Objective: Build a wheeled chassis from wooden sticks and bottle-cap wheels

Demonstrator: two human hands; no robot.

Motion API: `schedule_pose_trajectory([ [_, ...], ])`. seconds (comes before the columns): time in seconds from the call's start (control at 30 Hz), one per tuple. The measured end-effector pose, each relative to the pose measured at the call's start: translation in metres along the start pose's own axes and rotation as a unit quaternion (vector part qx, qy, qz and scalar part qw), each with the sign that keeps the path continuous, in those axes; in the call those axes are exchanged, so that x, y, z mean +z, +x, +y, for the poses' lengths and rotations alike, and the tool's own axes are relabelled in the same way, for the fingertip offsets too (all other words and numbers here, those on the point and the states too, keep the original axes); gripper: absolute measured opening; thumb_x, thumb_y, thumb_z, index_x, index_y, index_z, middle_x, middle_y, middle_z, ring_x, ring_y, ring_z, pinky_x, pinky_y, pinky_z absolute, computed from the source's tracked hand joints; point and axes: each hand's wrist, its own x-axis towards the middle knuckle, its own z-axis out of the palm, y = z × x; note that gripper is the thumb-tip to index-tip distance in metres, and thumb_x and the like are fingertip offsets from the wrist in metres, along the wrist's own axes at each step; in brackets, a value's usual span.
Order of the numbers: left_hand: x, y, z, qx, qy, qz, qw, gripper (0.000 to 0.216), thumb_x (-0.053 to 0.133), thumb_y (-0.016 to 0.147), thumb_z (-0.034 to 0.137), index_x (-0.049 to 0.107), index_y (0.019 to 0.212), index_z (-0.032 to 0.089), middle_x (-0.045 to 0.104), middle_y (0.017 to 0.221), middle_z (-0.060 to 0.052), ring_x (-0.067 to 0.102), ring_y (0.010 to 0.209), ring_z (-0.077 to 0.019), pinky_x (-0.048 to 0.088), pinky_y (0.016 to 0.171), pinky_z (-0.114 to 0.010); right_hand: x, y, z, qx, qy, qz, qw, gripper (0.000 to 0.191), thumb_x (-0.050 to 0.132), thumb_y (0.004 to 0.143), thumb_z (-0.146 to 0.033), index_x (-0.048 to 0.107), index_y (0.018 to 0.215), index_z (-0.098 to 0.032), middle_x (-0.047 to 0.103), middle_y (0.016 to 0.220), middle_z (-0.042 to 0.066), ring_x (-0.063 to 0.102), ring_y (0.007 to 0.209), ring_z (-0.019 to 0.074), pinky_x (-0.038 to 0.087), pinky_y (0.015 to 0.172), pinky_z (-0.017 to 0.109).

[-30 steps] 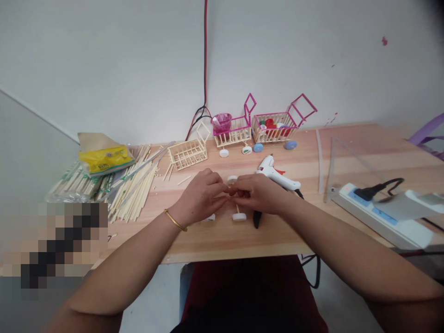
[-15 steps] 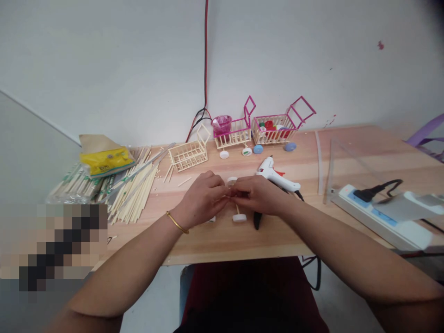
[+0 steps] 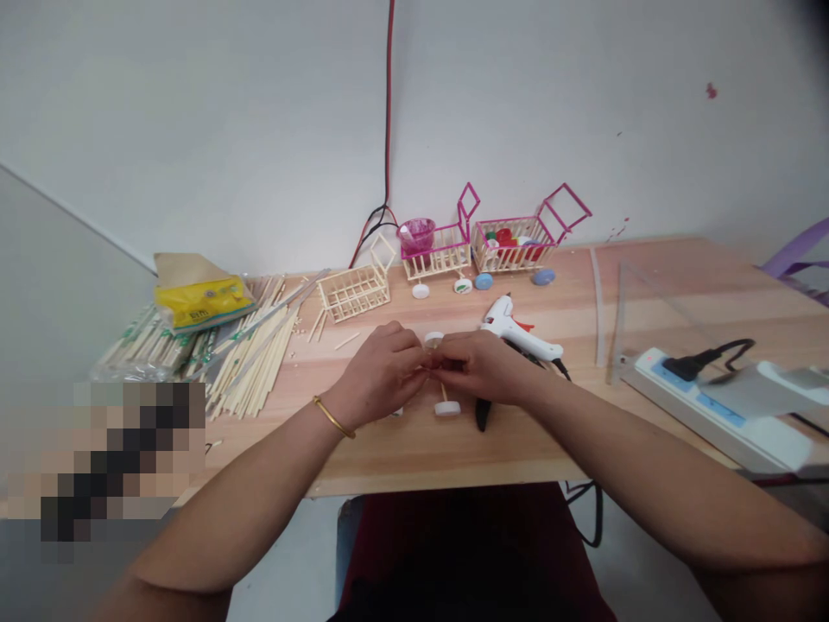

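My left hand [image 3: 382, 376] and my right hand [image 3: 483, 367] meet fingertip to fingertip over the wooden table [image 3: 414, 441]. Both pinch a small stick-and-wheel piece [image 3: 446, 403]: a thin wooden stick with a white round wheel at its near end resting on the table. Another white wheel [image 3: 433, 338] peeks out just behind the fingers. A gold bangle sits on my left wrist. What lies under the left palm is mostly hidden.
A white glue gun [image 3: 518, 333] lies right of my hands. Behind stand an unpainted stick cart [image 3: 355, 292] and two pink-trimmed carts [image 3: 440, 246] [image 3: 518, 242]. Bamboo sticks [image 3: 249, 354] and a yellow packet [image 3: 198, 298] lie at left, a power strip [image 3: 718, 406] at right.
My hands have stayed pinched together on the piece. The view has shifted very slightly; nothing else moved.
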Motion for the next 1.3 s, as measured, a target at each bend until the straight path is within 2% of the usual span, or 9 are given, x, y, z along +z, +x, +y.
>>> schedule_pose_trajectory([
  [0.17, -0.003, 0.000, 0.002, -0.027, 0.020, -0.020, 0.999, 0.010, 0.055, 0.083, 0.021, 0.061, 0.089, 0.017, 0.059, 0.086, -0.006, 0.047, 0.080, -0.0184, 0.038, 0.072, -0.033, 0.002, 0.001, 0.002, 0.002, 0.000, 0.003, 1.000, 0.011, 0.057, 0.083, -0.021, 0.063, 0.076, -0.017, 0.063, 0.073, 0.002, 0.056, 0.068, 0.0134, 0.038, 0.063, 0.024],
  [0.53, -0.003, 0.000, 0.002, -0.047, 0.039, -0.036, 0.997, 0.013, 0.052, 0.085, 0.022, 0.063, 0.079, 0.016, 0.056, 0.080, -0.006, 0.046, 0.077, -0.0179, 0.038, 0.070, -0.032, 0.004, 0.000, 0.002, -0.002, 0.004, 0.024, 1.000, 0.013, 0.055, 0.086, -0.025, 0.063, 0.079, -0.017, 0.064, 0.075, 0.002, 0.057, 0.068, 0.0126, 0.038, 0.063, 0.024],
  [0.9, -0.001, 0.000, -0.002, -0.041, 0.029, -0.022, 0.998, 0.014, 0.052, 0.085, 0.020, 0.061, 0.076, 0.016, 0.056, 0.078, -0.006, 0.047, 0.075, -0.0178, 0.039, 0.069, -0.032, 0.005, 0.002, 0.000, 0.000, -0.007, 0.034, 0.999, 0.012, 0.055, 0.086, -0.025, 0.064, 0.082, -0.018, 0.065, 0.076, 0.001, 0.057, 0.070, 0.0129, 0.039, 0.064, 0.024],
  [1.03, -0.003, -0.002, -0.005, -0.048, 0.017, -0.022, 0.998, 0.014, 0.055, 0.085, 0.026, 0.063, 0.079, 0.016, 0.058, 0.080, -0.006, 0.049, 0.077, -0.0183, 0.040, 0.070, -0.033, 0.003, 0.002, -0.001, 0.005, 0.001, 0.027, 1.000, 0.009, 0.058, 0.084, -0.022, 0.064, 0.082, -0.016, 0.064, 0.074, 0.001, 0.056, 0.067, 0.0117, 0.038, 0.063, 0.023],
  [1.17, -0.008, -0.003, -0.009, -0.066, -0.027, 0.024, 0.997, 0.018, 0.059, 0.084, 0.032, 0.063, 0.082, 0.016, 0.060, 0.081, -0.006, 0.053, 0.079, -0.0180, 0.043, 0.073, -0.033, 0.002, 0.002, -0.001, 0.007, -0.004, 0.023, 1.000, 0.008, 0.059, 0.083, -0.021, 0.065, 0.082, -0.016, 0.063, 0.072, 0.001, 0.055, 0.065, 0.0112, 0.037, 0.062, 0.023],
  [1.3, -0.010, -0.004, -0.014, -0.105, -0.042, 0.071, 0.991, 0.010, 0.057, 0.085, 0.023, 0.063, 0.085, 0.015, 0.061, 0.082, -0.005, 0.055, 0.080, -0.0173, 0.044, 0.074, -0.033, 0.000, 0.002, 0.000, 0.015, 0.012, 0.041, 0.999, 0.010, 0.058, 0.084, -0.024, 0.064, 0.083, -0.017, 0.062, 0.071, 0.001, 0.054, 0.065, 0.0114, 0.037, 0.062, 0.023],
])
